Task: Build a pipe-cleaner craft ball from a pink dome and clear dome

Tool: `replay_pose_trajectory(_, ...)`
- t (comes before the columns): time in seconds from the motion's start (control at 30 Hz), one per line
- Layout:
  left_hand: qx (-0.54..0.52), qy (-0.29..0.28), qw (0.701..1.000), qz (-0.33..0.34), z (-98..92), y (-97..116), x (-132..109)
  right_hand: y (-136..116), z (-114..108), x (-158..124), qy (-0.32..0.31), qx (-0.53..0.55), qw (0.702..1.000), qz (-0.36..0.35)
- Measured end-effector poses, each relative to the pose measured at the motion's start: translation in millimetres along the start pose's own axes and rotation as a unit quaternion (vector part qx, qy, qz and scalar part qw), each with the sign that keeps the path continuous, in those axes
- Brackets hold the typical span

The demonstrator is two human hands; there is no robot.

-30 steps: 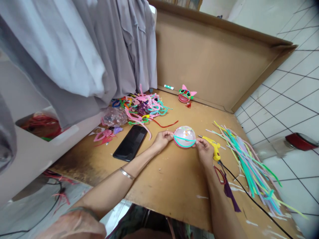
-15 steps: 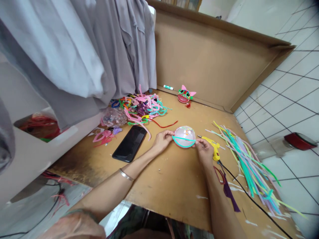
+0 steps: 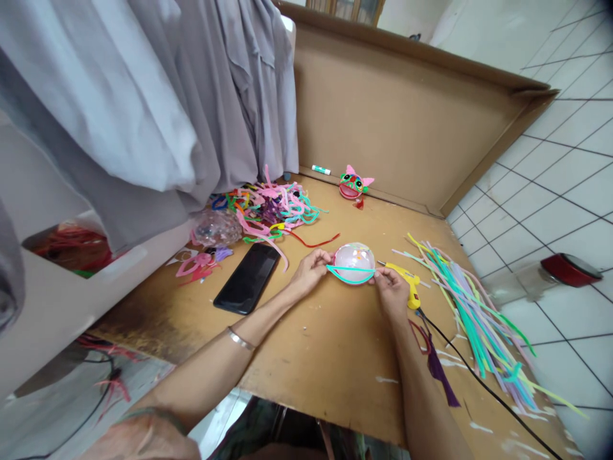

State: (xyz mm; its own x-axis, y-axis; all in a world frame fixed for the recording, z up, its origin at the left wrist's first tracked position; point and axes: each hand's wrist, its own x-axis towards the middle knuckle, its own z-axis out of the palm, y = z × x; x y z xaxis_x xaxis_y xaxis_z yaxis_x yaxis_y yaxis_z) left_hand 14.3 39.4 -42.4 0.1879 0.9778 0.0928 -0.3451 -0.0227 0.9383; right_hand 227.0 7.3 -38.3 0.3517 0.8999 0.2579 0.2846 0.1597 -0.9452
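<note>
A teal pipe-cleaner loop (image 3: 351,281), pointed at both ends, stretches between my two hands. My left hand (image 3: 311,271) pinches its left end, and my right hand (image 3: 393,289) pinches the right end. The loop lies over the near part of a round, clear ball-like piece (image 3: 355,255) with a pinkish tint. Just right of the right hand lies a yellow glue gun (image 3: 412,299) with a black cord. At the back, a small decorated animal head (image 3: 352,185) with pink ears leans by the cardboard wall.
A black phone (image 3: 246,278) lies left of my hands. Tangled pipe cleaners (image 3: 272,207) are heaped behind it. Long pipe cleaners (image 3: 472,313) and a purple tassel (image 3: 441,374) lie at the right. A glue stick (image 3: 320,170) rests near the cardboard wall (image 3: 402,115).
The left end of the teal loop has shifted slightly left and down relative to the clear piece. Both hands keep their pinch, and the whole view has shifted slightly.
</note>
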Motion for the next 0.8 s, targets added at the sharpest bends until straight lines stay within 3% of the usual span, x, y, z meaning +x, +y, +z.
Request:
replay_pose_trajectory(0.3, 0.028, 0.009, 1.0, -0.003, -1.5, -6.9, 2.5, -6.6, 1.0, -2.2, -0.019, 0.004, 1.0, 0.002)
replay_pose_trajectory(0.8, 0.009, -0.093, 0.995, -0.021, -0.1, -2.9, 2.7, 0.3, 0.4, -0.8, -0.005, 0.008, 1.0, -0.005)
